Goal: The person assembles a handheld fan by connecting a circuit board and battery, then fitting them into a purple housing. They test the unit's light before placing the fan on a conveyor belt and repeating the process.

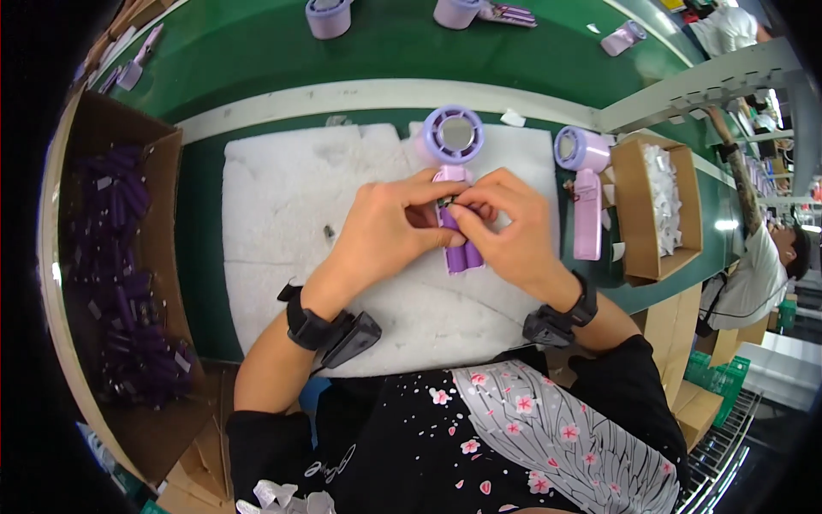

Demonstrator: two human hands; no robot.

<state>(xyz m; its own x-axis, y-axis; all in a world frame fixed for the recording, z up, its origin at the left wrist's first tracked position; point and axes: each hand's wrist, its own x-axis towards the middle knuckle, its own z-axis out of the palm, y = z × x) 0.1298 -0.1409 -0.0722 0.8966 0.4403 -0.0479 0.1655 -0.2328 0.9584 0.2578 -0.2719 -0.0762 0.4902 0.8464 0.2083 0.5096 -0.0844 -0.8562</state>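
A lilac handheld fan [456,133] lies on the white foam mat [282,197], its round head pointing away from me. Its handle is uncovered and shows purple battery cells [463,258] side by side. My left hand [377,227] grips the handle from the left, thumb and fingers on either edge. From the right, my right hand [524,224] presses its thumb and fingertips together just above the cells, where a small circuit part partly shows. Whatever those fingertips pinch is hidden. Black bands with small boxes are on both my wrists.
On the left stands a cardboard box [175,248] of purple battery cells. A second lilac fan [587,214] lies right of the mat, beside a box [644,214] of white pieces. More fans [329,19] lie on the green surface beyond the pale rail. A person [753,283] is at far right.
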